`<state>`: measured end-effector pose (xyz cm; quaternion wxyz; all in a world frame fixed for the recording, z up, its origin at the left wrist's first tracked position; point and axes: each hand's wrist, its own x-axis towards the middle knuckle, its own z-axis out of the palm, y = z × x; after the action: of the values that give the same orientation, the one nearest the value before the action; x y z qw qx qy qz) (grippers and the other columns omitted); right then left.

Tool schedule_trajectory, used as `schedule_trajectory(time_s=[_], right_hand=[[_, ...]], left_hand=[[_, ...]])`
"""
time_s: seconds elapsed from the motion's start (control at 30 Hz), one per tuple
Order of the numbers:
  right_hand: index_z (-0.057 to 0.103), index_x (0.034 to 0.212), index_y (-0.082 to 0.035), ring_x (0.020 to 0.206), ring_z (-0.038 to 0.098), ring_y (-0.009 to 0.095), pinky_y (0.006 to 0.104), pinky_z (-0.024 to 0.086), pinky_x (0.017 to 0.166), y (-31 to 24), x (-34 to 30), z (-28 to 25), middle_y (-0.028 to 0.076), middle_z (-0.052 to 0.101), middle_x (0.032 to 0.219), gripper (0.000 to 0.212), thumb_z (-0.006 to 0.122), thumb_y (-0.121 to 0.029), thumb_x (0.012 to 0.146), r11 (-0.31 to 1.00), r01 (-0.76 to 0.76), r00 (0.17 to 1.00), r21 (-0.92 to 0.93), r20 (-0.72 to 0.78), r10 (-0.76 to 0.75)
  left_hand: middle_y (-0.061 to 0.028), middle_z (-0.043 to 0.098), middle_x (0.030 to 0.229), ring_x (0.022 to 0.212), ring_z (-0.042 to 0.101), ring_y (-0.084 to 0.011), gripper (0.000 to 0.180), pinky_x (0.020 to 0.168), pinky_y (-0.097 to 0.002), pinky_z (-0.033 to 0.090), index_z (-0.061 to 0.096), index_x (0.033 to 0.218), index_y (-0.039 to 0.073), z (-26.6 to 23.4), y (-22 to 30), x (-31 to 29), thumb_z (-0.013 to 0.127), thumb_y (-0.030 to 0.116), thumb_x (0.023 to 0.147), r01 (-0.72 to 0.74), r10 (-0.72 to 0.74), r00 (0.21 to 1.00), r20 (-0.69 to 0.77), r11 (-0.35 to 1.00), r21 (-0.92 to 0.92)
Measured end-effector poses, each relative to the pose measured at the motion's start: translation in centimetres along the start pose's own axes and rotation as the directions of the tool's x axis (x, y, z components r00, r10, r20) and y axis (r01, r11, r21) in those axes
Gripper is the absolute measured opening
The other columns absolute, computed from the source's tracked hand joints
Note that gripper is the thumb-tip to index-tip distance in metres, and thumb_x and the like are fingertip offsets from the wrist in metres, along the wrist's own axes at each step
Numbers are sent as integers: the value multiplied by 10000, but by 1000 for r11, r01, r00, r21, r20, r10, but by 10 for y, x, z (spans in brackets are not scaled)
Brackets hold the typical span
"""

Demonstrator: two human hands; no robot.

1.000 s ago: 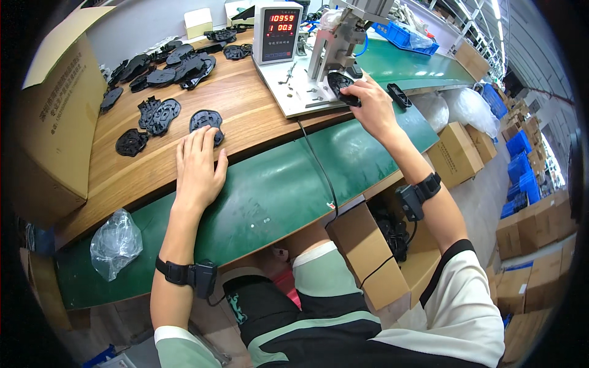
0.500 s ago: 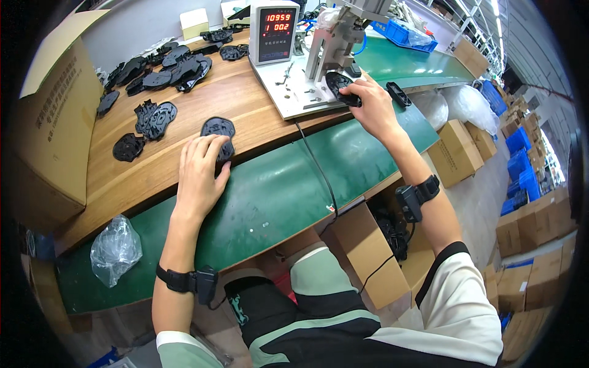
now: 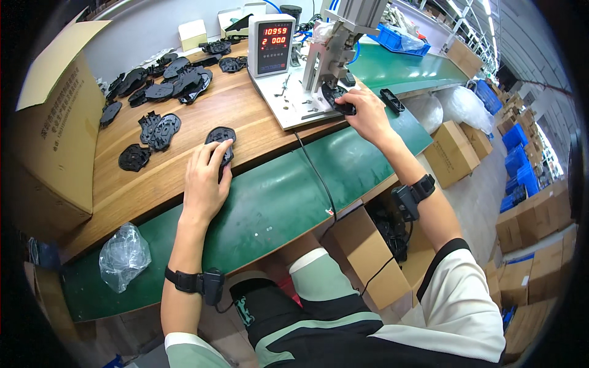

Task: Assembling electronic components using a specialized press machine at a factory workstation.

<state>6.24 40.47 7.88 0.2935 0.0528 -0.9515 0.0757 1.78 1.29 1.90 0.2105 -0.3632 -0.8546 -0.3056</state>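
My left hand (image 3: 207, 175) is closed on a black plastic shell (image 3: 222, 134), oval like a computer-mouse base, at the wooden table's front edge. The fingers lie over its near half and the thumb presses its side. At the right, my right hand (image 3: 368, 116) pinches a second black plastic shell (image 3: 334, 98) by its near end. That shell sits tilted under the head of a metal bench press (image 3: 334, 52), above the press's pale base plate (image 3: 288, 113). Whether the press head touches it, I cannot tell.
Loose black shells (image 3: 178, 80) are heaped at the back left, with several more (image 3: 159, 132) nearer. A display box (image 3: 272, 46) with red digits stands beside the press. An open carton (image 3: 58, 135), clear plastic bag (image 3: 124, 257) and black part (image 3: 391, 100) flank the work area.
The lower row of red digits on the display has changed. My right hand has shifted the shell slightly left beneath the press head. The whole view has tilted a little.
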Motion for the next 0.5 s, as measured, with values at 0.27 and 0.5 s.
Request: schedule_trajectory(time_s=[0.27,0.5], right_hand=[[768,1027,-53,1055,651,354,435,520,929,-2,-3,0,124,710,1009,293,717,-5,742,999,49,999,3,-23,-49],[784,1024,-86,1026,675,352,431,524,919,7,-5,8,124,720,1006,351,710,19,697,999,48,993,11,-107,-47]], left_hand=[[-186,608,1294,1235,564,-395,535,1077,-470,457,596,1374,83,2,-2,-4,687,1,854,-20,20,1000,-2,1000,16],[-187,607,1300,1239,561,-400,541,1084,-469,453,593,1375,85,6,-8,-1,690,5,849,-25,25,1000,15,1000,-4]])
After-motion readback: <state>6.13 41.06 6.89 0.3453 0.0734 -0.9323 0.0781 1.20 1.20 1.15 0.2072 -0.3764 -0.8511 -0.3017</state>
